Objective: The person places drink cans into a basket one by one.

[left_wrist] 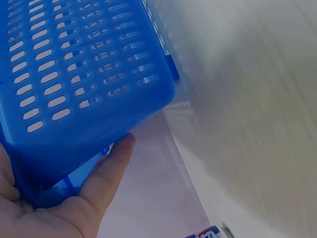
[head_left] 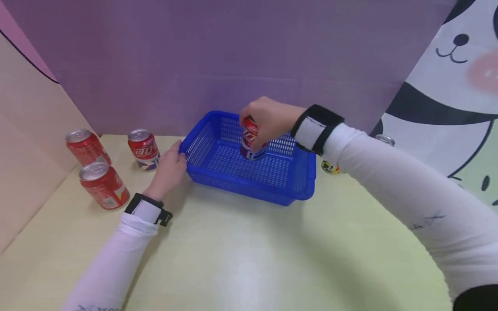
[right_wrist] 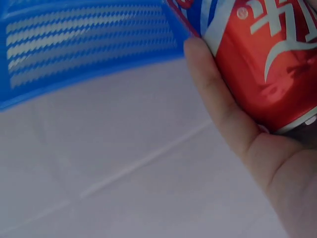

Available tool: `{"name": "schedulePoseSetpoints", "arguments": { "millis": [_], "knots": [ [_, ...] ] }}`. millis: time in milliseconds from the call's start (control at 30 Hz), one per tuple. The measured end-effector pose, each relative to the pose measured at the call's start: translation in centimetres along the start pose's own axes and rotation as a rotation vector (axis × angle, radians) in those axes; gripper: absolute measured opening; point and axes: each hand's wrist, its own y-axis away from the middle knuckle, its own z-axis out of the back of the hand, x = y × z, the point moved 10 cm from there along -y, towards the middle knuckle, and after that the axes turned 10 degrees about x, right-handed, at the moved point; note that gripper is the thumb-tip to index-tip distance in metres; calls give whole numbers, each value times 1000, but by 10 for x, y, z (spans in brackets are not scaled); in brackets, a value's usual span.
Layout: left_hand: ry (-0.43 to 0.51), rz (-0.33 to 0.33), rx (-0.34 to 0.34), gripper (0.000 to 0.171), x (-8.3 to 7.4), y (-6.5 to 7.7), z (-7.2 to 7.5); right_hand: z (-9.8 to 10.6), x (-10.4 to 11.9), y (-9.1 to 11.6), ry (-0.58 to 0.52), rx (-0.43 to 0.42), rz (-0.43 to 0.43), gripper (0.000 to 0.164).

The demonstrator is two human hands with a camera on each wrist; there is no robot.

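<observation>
A blue plastic basket (head_left: 241,185) with slotted walls stands on the table against the purple backdrop. My left hand (head_left: 171,166) grips its left rim near the corner; the left wrist view shows the thumb (left_wrist: 106,181) along the outside of the basket wall (left_wrist: 54,148). Over the basket's inside, my right hand (head_left: 270,119) holds a red soda can (head_left: 248,144) from above, fingers round its upper part. The can is roughly upright, its lower end below the rim line in the head view. In the right wrist view, one finger (right_wrist: 218,96) lies along the can's red side (right_wrist: 267,64).
Left of the basket stand three more red soda cans (head_left: 143,149), one of them close to my left hand. Behind my right sleeve (head_left: 389,172), a silver can top (head_left: 385,139) and a yellow patterned can bottom (head_left: 330,167) show. A panda-printed wall (head_left: 435,125) rises at right.
</observation>
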Motion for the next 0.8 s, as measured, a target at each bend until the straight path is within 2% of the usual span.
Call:
{"name": "schedulePoseSetpoints", "arguments": {
  "millis": [133, 367, 667, 800],
  "knots": [
    [0, -9, -10, 52, -3, 2, -2, -11, 18, -30, 9, 16, 35, 52],
    [7, -20, -20, 51, -12, 2, -4, -31, 35, -64, 13, 76, 8, 54],
    [9, -25, -21, 51, -14, -2, -9, -66, 44, -85, -15, 216, 23, 45],
    [22, -31, -19, 51, -16, -2, -12, -71, 45, -90, -13, 213, 27, 36]
  ]
}}
